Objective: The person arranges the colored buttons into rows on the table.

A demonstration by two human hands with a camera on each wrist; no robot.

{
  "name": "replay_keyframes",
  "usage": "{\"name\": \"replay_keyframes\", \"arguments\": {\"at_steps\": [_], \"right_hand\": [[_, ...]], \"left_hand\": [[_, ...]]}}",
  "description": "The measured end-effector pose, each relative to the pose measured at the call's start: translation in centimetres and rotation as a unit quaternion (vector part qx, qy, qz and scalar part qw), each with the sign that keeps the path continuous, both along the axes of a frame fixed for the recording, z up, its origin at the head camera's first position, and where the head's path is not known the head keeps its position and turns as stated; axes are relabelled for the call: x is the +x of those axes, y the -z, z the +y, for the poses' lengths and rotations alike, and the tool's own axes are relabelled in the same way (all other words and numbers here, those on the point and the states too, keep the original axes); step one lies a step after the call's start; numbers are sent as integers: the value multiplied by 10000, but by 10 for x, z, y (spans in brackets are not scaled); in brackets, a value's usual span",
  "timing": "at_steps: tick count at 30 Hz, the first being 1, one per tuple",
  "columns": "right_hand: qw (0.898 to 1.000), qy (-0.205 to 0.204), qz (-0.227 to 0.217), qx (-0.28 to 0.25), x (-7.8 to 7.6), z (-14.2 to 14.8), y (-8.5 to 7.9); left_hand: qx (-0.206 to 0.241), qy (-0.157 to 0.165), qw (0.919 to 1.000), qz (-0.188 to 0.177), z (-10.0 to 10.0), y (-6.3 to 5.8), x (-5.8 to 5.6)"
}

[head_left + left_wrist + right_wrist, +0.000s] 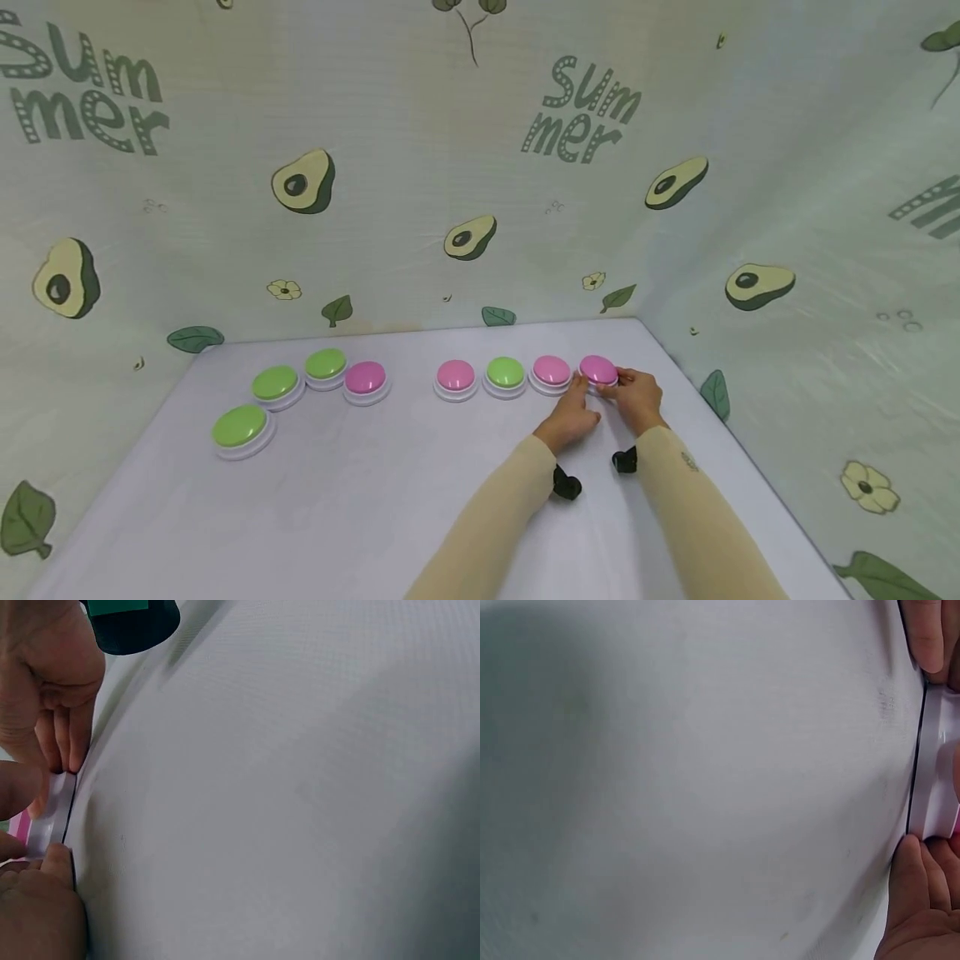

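A magenta dome push button on a white round base stands at the right end of the right-hand row. My right hand grips its base, fingers along the right side and thumb at the front. From the near left, my left hand reaches in with its index finger extended to the base's edge, its thumb pointing aside. In the left wrist view the white base appears between both hands' fingertips. The right wrist view shows the same base, with fingers at both ends; most of the dome is cut off.
Left of the held button stand a pink button, a green button and another pink button. Farther left are several green buttons and a magenta one. An avocado-print cloth hangs behind the white table.
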State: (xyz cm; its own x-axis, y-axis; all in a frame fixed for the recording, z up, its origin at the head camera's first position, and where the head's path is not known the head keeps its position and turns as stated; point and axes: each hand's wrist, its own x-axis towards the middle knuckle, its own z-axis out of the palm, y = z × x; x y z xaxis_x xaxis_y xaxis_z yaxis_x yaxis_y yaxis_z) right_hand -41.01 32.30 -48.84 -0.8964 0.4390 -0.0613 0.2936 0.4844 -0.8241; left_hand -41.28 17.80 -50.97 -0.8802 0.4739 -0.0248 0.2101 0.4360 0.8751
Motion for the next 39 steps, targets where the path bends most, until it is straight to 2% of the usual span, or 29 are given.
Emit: {"name": "replay_keyframes", "arguments": {"at_steps": [5,14,20,26,30,35,39], "right_hand": [[9999,46,4,-97,1,0,1],[9998,109,45,-139,3,-5,0],[9996,197,180,-67,7,-5,3],[9991,45,363,192,16,-3,4],[9986,25,400,341,21,-2,4],[9991,-93,351,236,24,-1,12],[9990,-1,448,12,29,-8,15]], "left_hand": [[-87,0,10000,31,0,1,2],[-5,-51,10000,38,-6,-6,10],[119,-56,9999,112,-6,-2,19],[455,-265,9985,-147,-8,-1,35],[373,-272,9989,-101,-16,-1,49],[255,-274,9991,-186,-35,1,68],[649,-150,9971,-367,-56,1,79]]}}
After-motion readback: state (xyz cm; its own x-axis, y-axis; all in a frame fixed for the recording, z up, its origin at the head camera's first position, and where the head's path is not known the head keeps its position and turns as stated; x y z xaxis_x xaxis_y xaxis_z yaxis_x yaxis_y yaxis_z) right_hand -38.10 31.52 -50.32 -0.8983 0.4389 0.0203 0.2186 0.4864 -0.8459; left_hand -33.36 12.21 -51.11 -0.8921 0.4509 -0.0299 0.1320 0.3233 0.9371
